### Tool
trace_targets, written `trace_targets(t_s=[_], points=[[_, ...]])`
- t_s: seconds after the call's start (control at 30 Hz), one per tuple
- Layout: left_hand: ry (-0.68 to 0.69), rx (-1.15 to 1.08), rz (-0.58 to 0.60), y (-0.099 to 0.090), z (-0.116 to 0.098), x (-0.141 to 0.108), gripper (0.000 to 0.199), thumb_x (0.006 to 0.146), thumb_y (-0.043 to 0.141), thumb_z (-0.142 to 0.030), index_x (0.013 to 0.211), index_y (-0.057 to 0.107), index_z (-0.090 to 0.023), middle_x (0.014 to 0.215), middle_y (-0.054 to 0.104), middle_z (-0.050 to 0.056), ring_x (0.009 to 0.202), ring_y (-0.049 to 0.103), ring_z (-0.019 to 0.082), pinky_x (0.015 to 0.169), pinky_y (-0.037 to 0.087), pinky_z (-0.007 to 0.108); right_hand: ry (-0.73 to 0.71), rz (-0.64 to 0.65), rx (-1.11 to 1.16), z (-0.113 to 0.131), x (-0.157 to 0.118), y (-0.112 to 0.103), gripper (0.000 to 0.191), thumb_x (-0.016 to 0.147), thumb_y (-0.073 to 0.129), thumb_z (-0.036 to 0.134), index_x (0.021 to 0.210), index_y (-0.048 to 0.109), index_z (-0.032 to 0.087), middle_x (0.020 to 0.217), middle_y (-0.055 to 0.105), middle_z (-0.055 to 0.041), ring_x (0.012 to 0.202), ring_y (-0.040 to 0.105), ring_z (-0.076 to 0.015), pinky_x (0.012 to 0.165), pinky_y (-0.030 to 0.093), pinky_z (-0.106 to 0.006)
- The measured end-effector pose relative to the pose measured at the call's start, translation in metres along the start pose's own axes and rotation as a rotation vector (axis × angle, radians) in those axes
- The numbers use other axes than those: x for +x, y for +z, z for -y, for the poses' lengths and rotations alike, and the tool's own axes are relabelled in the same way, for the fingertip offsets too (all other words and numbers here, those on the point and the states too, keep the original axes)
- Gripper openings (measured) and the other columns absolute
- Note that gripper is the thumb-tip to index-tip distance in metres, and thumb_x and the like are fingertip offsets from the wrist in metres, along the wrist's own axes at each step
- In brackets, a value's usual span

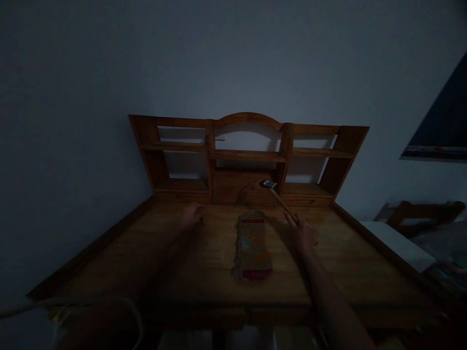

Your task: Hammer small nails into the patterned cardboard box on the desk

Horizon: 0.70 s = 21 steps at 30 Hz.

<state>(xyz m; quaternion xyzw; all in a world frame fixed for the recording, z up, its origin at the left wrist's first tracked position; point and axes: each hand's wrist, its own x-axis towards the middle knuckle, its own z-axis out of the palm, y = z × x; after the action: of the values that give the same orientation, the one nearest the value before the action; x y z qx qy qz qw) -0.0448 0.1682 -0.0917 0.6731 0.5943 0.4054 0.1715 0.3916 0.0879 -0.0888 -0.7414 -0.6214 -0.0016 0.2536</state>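
My right hand [303, 232] is closed around the wooden handle of a hammer [280, 199]. The hammer's metal head points up and to the left, raised above the back of the desk. Over the left part of the desktop, my left hand [190, 216] is closed, its fingertips pinched together. A small dark bit shows at those fingertips, too dim and small to name. Between my hands a worn, tan, rectangular pad [253, 248] with red bands at both ends and frayed edges lies flat on the wooden desk [215, 279].
A wooden shelf unit [248, 155] with several compartments stands along the desk's back edge against the wall. Raised wooden rims [375, 243] border the desk's sides. A pale cable [127, 301] loops at the lower left. To the right are a white surface [396, 243] and a wooden chair back [425, 211].
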Motion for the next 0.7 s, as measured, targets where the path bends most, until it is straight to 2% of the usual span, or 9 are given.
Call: trace_targets(t_s=[0.07,0.13,0.27,0.33,0.47,0.57,0.7], points=[[0.063,0.212,0.072,-0.017,0.012,-0.004,0.015,0.075,0.058,-0.027,0.083,0.069,-0.020,0.094,0.070,0.008,0.087,0.064,0.022,0.079,0.047,0.029,0.022,-0.096,-0.120,0.001,0.002,0.002,0.048,0.096,0.037,0.049,0.132,0.055,0.023,0.094,0.070,-0.0151,0.077,0.064,-0.0235,0.066,0.037,-0.028],[0.047,0.366,0.159,-0.024,0.018,-0.010,0.020,0.080,0.055,-0.034,0.082,0.067,-0.020,0.088,0.069,0.008,0.080,0.064,0.021,0.071,0.045,0.026,0.038,-0.163,-0.185,0.002,0.003,0.004,0.056,0.093,0.035,0.058,0.126,0.060,0.019,0.086,0.070,-0.0155,0.075,0.064,-0.0240,0.065,0.037,-0.029],[-0.081,0.504,0.247,-0.013,0.018,-0.017,0.039,0.078,0.053,-0.055,0.069,0.062,-0.019,0.069,0.065,0.007,0.066,0.061,0.020,0.057,0.038,0.025,0.063,-0.188,-0.145,0.001,0.004,0.005,0.066,0.090,0.031,0.066,0.117,0.065,0.016,0.084,0.070,-0.0168,0.076,0.065,-0.0242,0.065,0.037,-0.029],[-0.143,0.517,0.257,-0.005,0.015,-0.015,0.041,0.077,0.053,-0.057,0.063,0.061,-0.019,0.065,0.063,0.007,0.064,0.060,0.020,0.056,0.036,0.025,0.072,-0.186,-0.118,0.000,0.004,0.004,0.067,0.091,0.030,0.065,0.117,0.065,0.015,0.085,0.070,-0.0178,0.077,0.065,-0.0241,0.064,0.037,-0.028],[-0.227,0.481,0.270,0.004,0.010,-0.001,0.038,0.077,0.053,-0.048,0.055,0.056,-0.018,0.058,0.058,0.006,0.060,0.058,0.020,0.055,0.037,0.026,0.160,-0.185,-0.088,0.004,0.003,0.000,0.067,0.089,0.031,0.068,0.115,0.066,0.017,0.084,0.070,-0.0165,0.076,0.066,-0.0249,0.062,0.037,-0.029],[-0.273,0.459,0.249,0.003,0.009,0.007,0.035,0.075,0.057,-0.044,0.053,0.054,-0.017,0.054,0.054,0.005,0.057,0.057,0.020,0.052,0.036,0.026,0.235,-0.200,-0.070,0.006,0.004,-0.002,0.069,0.086,0.032,0.072,0.109,0.070,0.019,0.079,0.070,-0.0150,0.073,0.066,-0.0251,0.058,0.035,-0.029],[-0.279,0.370,0.247,-0.003,0.005,0.006,0.034,0.072,0.060,-0.042,0.050,0.053,-0.016,0.046,0.049,0.002,0.052,0.055,0.019,0.049,0.035,0.025,0.231,-0.225,-0.026,0.003,0.006,0.000,0.070,0.086,0.029,0.073,0.103,0.072,0.020,0.079,0.070,-0.0147,0.073,0.066,-0.0239,0.057,0.033,-0.028]])
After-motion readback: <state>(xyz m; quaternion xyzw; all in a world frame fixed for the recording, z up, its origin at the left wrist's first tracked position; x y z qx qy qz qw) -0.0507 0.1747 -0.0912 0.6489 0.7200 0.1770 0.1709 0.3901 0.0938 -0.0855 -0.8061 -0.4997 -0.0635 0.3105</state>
